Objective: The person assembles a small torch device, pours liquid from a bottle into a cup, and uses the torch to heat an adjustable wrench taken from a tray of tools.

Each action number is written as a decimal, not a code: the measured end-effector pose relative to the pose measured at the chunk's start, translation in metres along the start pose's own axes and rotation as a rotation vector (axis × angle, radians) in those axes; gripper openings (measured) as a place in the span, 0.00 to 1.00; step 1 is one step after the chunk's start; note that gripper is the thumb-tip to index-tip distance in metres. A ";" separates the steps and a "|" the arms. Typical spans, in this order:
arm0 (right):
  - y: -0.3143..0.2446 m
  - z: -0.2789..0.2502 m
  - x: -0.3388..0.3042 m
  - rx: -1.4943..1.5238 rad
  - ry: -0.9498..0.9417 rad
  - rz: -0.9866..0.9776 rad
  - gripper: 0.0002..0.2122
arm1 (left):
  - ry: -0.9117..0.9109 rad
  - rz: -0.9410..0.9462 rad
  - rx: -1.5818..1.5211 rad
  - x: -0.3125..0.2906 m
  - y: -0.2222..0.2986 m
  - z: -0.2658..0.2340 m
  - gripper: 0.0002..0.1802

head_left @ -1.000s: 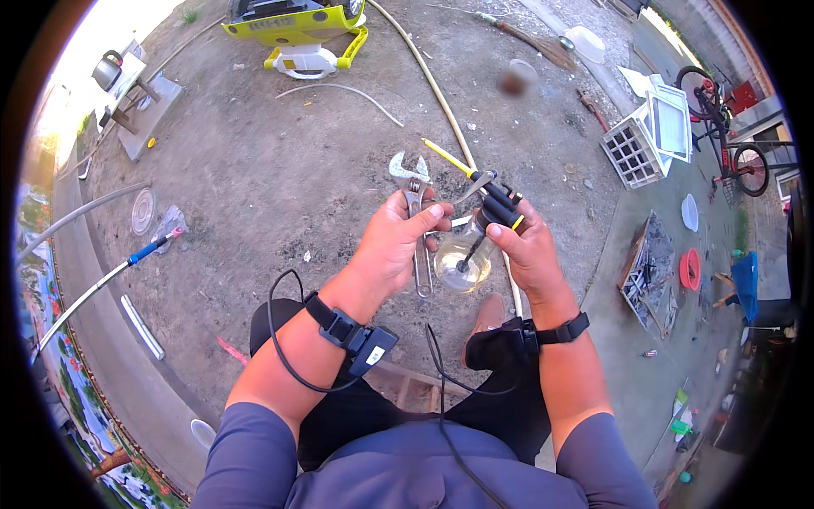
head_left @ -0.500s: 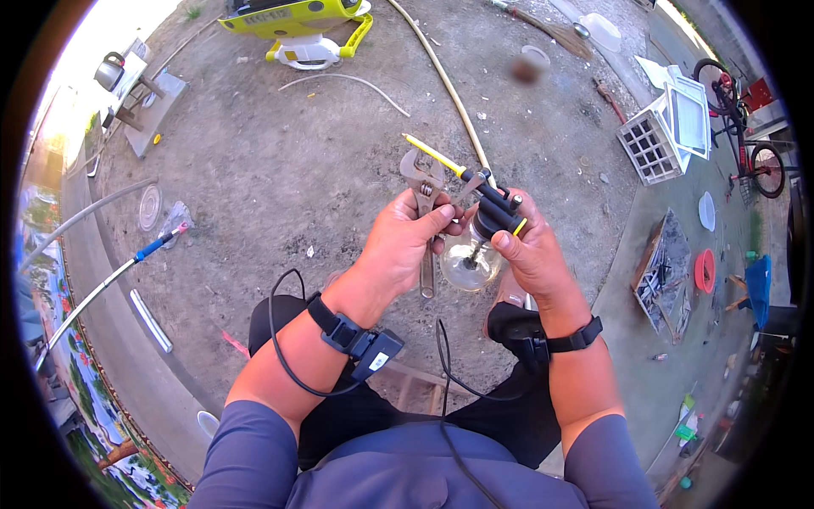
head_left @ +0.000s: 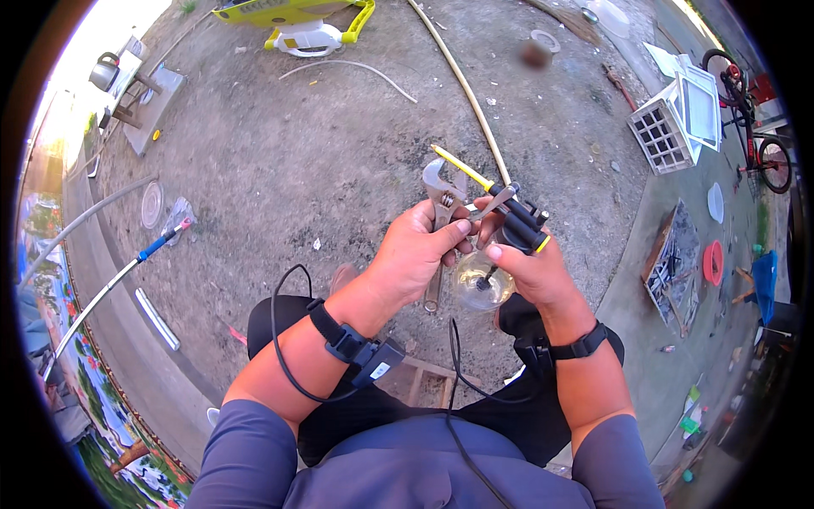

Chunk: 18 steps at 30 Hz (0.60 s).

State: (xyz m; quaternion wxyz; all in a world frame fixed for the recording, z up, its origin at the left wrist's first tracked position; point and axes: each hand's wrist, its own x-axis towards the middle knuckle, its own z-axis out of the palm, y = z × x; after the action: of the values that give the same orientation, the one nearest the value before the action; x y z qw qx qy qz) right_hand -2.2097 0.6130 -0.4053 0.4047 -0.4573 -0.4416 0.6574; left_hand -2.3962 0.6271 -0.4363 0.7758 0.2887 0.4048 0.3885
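My left hand (head_left: 414, 252) is closed round an adjustable wrench (head_left: 445, 198), its jaw pointing away from me and its handle hanging below the fingers. Close beside it, my right hand (head_left: 536, 270) grips a black and yellow spray gun (head_left: 519, 222) by its body. A long yellow nozzle (head_left: 460, 165) sticks out toward the far left. Beneath the body hangs a round clear cup (head_left: 483, 287), with yellowish liquid and a dark tube inside. A flat metal lever (head_left: 496, 201) lies across the gun near my left fingertips; whether they touch it I cannot tell.
A cream hose (head_left: 465, 85) runs over the dirt to behind the gun. Far off stands a yellow-green machine (head_left: 297, 25). A white crate (head_left: 663, 137), a tray of scraps (head_left: 670, 271) and a red basin (head_left: 712, 262) lie right. At left is a blue-gripped pole (head_left: 153, 246).
Both hands, with the wrench and spray gun, have shifted slightly right in view. The clear cup now sits a little lower and more apart from the right fingers.
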 end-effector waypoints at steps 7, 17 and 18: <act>-0.005 -0.011 0.004 -0.009 0.100 -0.073 0.29 | 0.053 -0.033 -0.069 0.002 0.010 -0.017 0.14; -0.020 -0.018 0.002 -0.266 -0.069 -0.016 0.22 | 0.124 -0.124 -0.124 -0.001 0.028 -0.027 0.16; -0.022 -0.019 0.001 -0.313 -0.093 0.007 0.22 | 0.122 -0.123 -0.097 -0.001 0.029 -0.027 0.15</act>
State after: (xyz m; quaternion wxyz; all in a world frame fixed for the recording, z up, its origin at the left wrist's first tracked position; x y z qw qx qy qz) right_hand -2.1890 0.6247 -0.3881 0.3052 -0.4854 -0.5552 0.6024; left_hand -2.4306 0.6449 -0.4278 0.7852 0.2013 0.4487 0.3763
